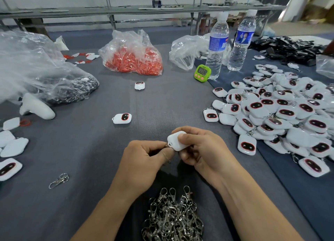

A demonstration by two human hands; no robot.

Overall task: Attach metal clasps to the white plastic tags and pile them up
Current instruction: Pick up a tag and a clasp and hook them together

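My right hand [202,150] grips a white plastic tag [178,141] back side up, low in the middle of the table. My left hand [144,159] pinches a metal clasp [167,146] whose ring sits at the tag's corner loop; most of the clasp is hidden by my fingers. A heap of loose metal clasps [173,217] lies between my forearms at the near edge. A large pile of white tags with dark red-rimmed faces [282,114] covers the right side. Two single tags [122,118] [139,85] lie farther out on the grey cloth.
One stray clasp [58,181] lies at the near left, with several white tags [10,150] beyond it. A bag of red parts [133,58], clear plastic bags [36,69], a green timer [202,73] and two water bottles [216,47] stand at the back.
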